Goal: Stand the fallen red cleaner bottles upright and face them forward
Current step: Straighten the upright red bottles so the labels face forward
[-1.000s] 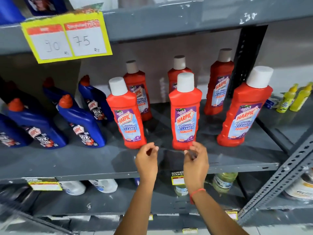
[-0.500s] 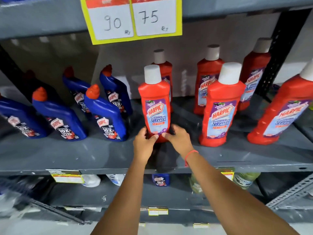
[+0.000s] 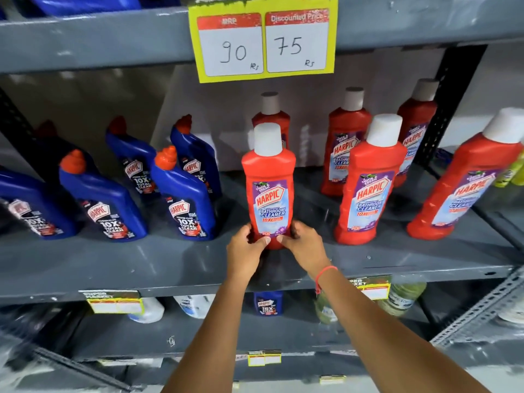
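Several red cleaner bottles with white caps stand upright on the grey shelf (image 3: 170, 268), purple labels toward me. The front-left red bottle (image 3: 269, 182) is held at its base by both hands: my left hand (image 3: 246, 248) on its left side, my right hand (image 3: 304, 245) on its right. Another red bottle (image 3: 370, 188) stands to the right of it, and a third (image 3: 465, 188) further right. Three more red bottles stand behind, one (image 3: 270, 114) partly hidden by the held bottle, one (image 3: 344, 143) to its right and one (image 3: 416, 120) by the upright.
Blue toilet-cleaner bottles (image 3: 181, 199) fill the shelf's left half. A yellow price tag (image 3: 263, 41) hangs from the shelf above. A black upright (image 3: 450, 109) stands at the right rear, yellow bottles (image 3: 510, 171) beyond it. More bottles sit on the lower shelf.
Both hands rose from the shelf edge and closed on the base of the front-left red bottle. The view shifted left and closer.
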A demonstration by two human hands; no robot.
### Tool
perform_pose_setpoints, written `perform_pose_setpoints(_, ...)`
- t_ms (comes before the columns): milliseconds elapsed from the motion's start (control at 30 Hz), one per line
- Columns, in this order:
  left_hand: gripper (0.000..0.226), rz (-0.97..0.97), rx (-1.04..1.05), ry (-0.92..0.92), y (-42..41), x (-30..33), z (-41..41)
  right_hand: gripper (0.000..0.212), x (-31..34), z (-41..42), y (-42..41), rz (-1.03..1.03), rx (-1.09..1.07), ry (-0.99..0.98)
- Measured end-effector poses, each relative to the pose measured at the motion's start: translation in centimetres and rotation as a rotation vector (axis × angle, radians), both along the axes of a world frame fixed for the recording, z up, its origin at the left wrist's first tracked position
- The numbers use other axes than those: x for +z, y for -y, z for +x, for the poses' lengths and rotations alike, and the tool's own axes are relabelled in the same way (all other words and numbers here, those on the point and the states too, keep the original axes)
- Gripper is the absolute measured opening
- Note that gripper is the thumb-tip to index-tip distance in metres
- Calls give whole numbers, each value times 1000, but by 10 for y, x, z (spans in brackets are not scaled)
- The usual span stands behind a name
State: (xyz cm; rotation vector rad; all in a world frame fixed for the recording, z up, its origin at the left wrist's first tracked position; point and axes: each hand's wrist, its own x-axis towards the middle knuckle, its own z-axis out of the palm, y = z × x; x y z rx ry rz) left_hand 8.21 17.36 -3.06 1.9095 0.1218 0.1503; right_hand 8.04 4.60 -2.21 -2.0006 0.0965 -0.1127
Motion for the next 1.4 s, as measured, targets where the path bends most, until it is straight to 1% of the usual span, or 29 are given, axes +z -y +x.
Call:
perform_pose_setpoints(267,34,39,-15,-18,-1,9,-13,29,1,-13,-3,39,7,5)
perform_pose_setpoints(567,37,157,-52,-37,-7,5,-9,39,-3,-11,-5,36,-25,-23)
perform_pose_setpoints(833,39,172,-30,-33,-6,5,-8,38,-6,-9,-6,34,-31,-26)
perform_pose_setpoints(1267,40,154,-21,-51,-5,4,-4,38,-3,-7,-5,24,-5,-49)
perform_pose_setpoints(1333,40,113,8,-45,-3,4,-8,40,-4,-10,-3,37,8,-47)
perform_pose_setpoints(1400,35,33,122,21,2,4,-18,41,-5,-15,3,92,-49,-32)
